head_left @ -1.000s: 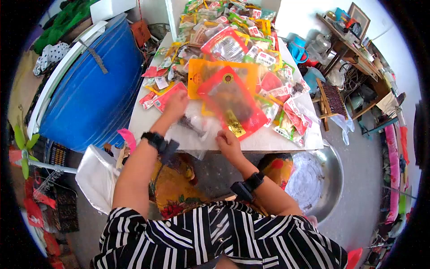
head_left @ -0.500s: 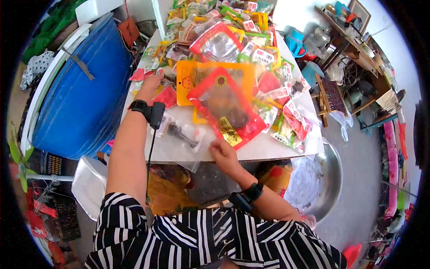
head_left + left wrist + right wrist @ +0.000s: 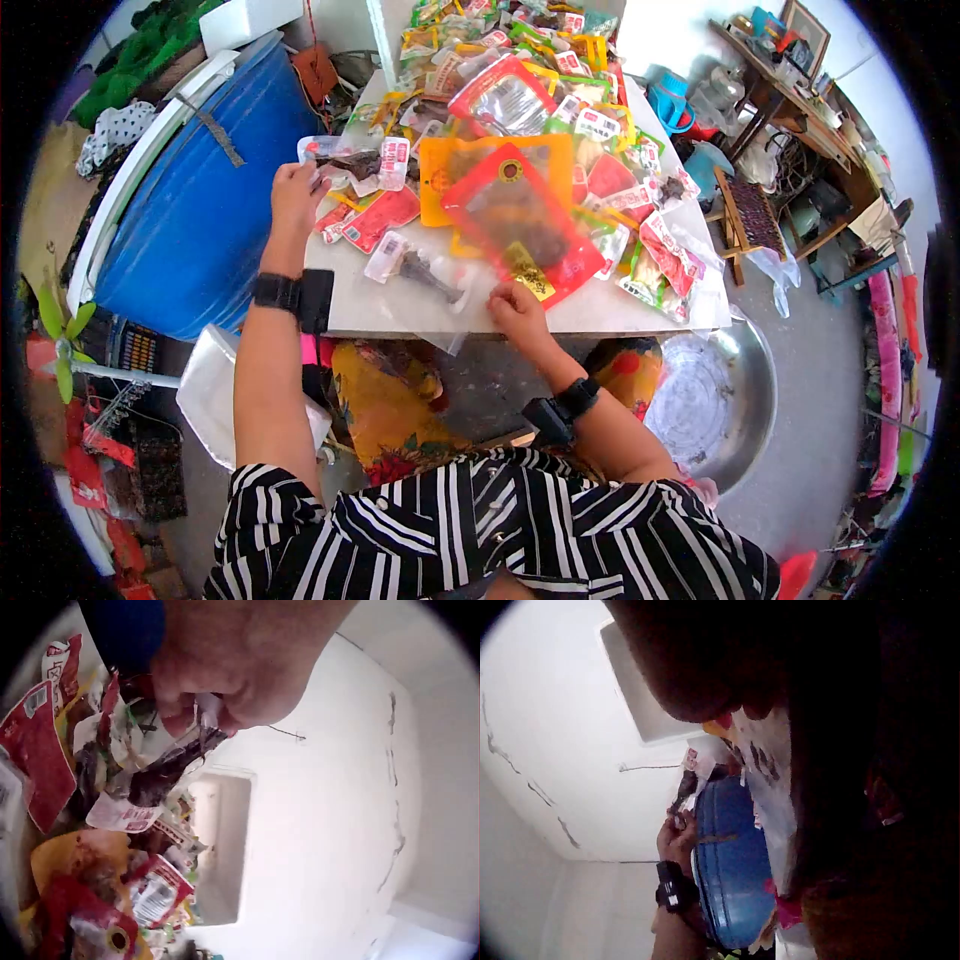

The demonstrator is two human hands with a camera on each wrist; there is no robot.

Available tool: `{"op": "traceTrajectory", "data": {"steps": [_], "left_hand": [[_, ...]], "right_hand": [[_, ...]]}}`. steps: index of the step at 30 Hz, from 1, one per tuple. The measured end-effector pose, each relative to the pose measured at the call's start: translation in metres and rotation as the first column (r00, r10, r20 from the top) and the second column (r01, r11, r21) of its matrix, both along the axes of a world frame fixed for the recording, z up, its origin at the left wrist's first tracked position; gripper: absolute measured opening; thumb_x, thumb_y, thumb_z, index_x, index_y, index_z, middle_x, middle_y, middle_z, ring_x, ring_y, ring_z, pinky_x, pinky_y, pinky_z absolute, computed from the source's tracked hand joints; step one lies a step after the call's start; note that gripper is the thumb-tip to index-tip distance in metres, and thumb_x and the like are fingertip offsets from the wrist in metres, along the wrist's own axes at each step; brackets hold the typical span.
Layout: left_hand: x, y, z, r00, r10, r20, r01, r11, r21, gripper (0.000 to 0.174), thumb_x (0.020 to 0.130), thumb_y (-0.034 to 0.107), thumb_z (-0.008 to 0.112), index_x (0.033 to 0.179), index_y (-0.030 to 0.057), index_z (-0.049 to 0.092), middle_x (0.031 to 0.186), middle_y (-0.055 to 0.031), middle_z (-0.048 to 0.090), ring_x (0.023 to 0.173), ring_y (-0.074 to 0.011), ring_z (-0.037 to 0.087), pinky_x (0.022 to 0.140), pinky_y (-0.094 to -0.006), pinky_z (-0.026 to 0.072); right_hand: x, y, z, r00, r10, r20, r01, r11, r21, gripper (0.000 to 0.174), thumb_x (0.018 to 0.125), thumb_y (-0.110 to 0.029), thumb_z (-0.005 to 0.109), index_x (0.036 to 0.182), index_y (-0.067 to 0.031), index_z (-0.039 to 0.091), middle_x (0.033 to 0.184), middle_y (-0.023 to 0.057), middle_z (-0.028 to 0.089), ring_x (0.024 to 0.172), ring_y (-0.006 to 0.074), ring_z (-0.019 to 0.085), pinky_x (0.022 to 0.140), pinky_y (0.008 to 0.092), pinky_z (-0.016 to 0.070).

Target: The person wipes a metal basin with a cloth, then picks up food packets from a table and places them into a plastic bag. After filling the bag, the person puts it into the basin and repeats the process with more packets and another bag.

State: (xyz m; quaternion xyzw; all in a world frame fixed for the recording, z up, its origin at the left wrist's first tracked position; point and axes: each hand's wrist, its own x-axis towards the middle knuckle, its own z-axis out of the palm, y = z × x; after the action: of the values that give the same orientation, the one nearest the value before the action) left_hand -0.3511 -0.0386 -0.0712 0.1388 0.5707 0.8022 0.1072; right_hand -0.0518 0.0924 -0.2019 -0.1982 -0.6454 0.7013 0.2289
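Up at the table's left side, my left hand pinches one end of a clear packet with dark brown meat inside and a white-and-red label. In the left wrist view this packet hangs from the fingertips, over the heap. My right hand rests at the table's front edge, fingers loosely curled, right by the lower corner of a red-edged pouch. That pouch overlaps an orange pouch. Another clear packet with a dark drumstick-like piece lies between the hands.
Many small colourful food packets are heaped across the back of the white table. A large blue tub stands close on the left. On the floor at the right sits a metal basin, with a wooden stool behind it.
My left hand has moved out to the left, into the packets, and now holds up a clear meat packet. My right hand has stayed near the red-edged pouch.
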Motion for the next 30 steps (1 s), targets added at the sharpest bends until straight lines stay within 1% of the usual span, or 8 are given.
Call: {"op": "traceTrajectory", "data": {"steps": [3, 6, 12, 18, 20, 22, 24, 30], "left_hand": [[0.031, -0.025, 0.006, 0.980, -0.184, 0.073, 0.174, 0.977, 0.124, 0.012, 0.073, 0.006, 0.049, 0.079, -0.0003, 0.040, 0.078, -0.0104, 0.046, 0.068, -0.0203, 0.050, 0.059, -0.0322, 0.0456], [0.069, -0.042, -0.008, 0.943, -0.234, 0.236, 0.206, 0.969, 0.136, 0.007, 0.073, 0.004, 0.047, 0.076, 0.0005, 0.041, 0.075, -0.0110, 0.047, 0.066, -0.0227, 0.051, 0.058, -0.0339, 0.0451], [0.152, -0.052, -0.049, 0.778, -0.464, 0.422, 0.436, 0.884, 0.169, 0.008, 0.075, 0.011, 0.048, 0.078, 0.0039, 0.046, 0.073, -0.0095, 0.051, 0.064, -0.0195, 0.051, 0.057, -0.0323, 0.0436], [0.182, -0.042, -0.052, 0.647, -0.595, 0.477, 0.543, 0.799, 0.261, 0.018, 0.076, 0.022, 0.051, 0.084, 0.0068, 0.049, 0.074, -0.0042, 0.053, 0.065, -0.0157, 0.051, 0.058, -0.0293, 0.0428], [0.179, -0.041, -0.066, 0.699, -0.635, 0.329, 0.599, 0.771, 0.215, 0.022, 0.075, 0.025, 0.052, 0.086, 0.0069, 0.049, 0.073, -0.0051, 0.053, 0.066, -0.0172, 0.052, 0.059, -0.0294, 0.0430], [0.184, -0.037, -0.080, 0.850, -0.514, -0.117, 0.409, 0.784, -0.467, 0.029, 0.072, 0.027, 0.054, 0.091, 0.0049, 0.048, 0.075, -0.0073, 0.052, 0.069, -0.0200, 0.052, 0.061, -0.0299, 0.0427], [0.196, -0.035, -0.083, 0.733, -0.549, -0.402, 0.059, 0.640, -0.766, 0.035, 0.070, 0.028, 0.055, 0.094, 0.0036, 0.047, 0.078, -0.0091, 0.051, 0.071, -0.0228, 0.052, 0.063, -0.0307, 0.0423], [0.220, -0.024, -0.089, 0.612, -0.648, -0.453, -0.212, 0.416, -0.884, 0.023, 0.070, 0.022, 0.050, 0.083, 0.0024, 0.048, 0.078, -0.0169, 0.049, 0.071, -0.0343, 0.049, 0.064, -0.0395, 0.0398]], "right_hand": [[-0.002, 0.003, 0.005, 0.993, -0.109, 0.052, 0.103, 0.990, 0.097, 0.016, 0.072, -0.006, 0.050, 0.087, -0.0031, 0.046, 0.081, 0.0070, 0.050, 0.072, 0.0138, 0.049, 0.061, 0.0249, 0.0404], [0.011, -0.008, 0.048, 0.947, -0.208, -0.245, 0.318, 0.484, 0.815, 0.028, 0.066, -0.013, 0.057, 0.089, -0.0026, 0.047, 0.094, 0.0128, 0.047, 0.093, 0.0250, 0.045, 0.075, 0.0317, 0.0362], [0.038, -0.028, 0.093, 0.984, 0.001, -0.177, 0.177, -0.018, 0.984, 0.036, 0.057, -0.013, 0.059, 0.090, -0.0044, 0.048, 0.101, 0.0102, 0.045, 0.102, 0.0263, 0.040, 0.079, 0.0359, 0.0334], [0.065, -0.010, 0.082, 0.968, 0.250, -0.007, -0.097, 0.400, 0.911, 0.024, 0.063, -0.004, 0.050, 0.087, -0.0037, 0.047, 0.085, 0.0087, 0.051, 0.087, 0.0261, 0.049, 0.068, 0.0340, 0.0391], [0.075, -0.008, 0.062, 0.995, 0.100, -0.012, -0.066, 0.739, 0.670, 0.018, 0.070, -0.003, 0.046, 0.088, -0.0013, 0.048, 0.084, 0.0089, 0.053, 0.080, 0.0226, 0.052, 0.065, 0.0308, 0.0411], [0.084, -0.008, 0.046, 0.999, -0.014, -0.033, 0.023, 0.962, 0.271, 0.015, 0.076, -0.004, 0.042, 0.089, 0.0000, 0.048, 0.082, 0.0092, 0.054, 0.074, 0.0194, 0.053, 0.062, 0.0283, 0.0425], [0.091, -0.014, 0.043, 0.989, -0.124, -0.076, 0.102, 0.964, -0.245, 0.017, 0.080, -0.008, 0.039, 0.091, 0.0004, 0.047, 0.079, 0.0096, 0.055, 0.069, 0.0166, 0.054, 0.058, 0.0264, 0.0434], [0.108, -0.017, 0.028, 0.990, -0.092, -0.103, 0.028, 0.866, -0.500, 0.022, 0.079, -0.010, 0.040, 0.099, -0.0013, 0.043, 0.078, 0.0110, 0.055, 0.066, 0.0199, 0.056, 0.049, 0.0272, 0.0452]]}}
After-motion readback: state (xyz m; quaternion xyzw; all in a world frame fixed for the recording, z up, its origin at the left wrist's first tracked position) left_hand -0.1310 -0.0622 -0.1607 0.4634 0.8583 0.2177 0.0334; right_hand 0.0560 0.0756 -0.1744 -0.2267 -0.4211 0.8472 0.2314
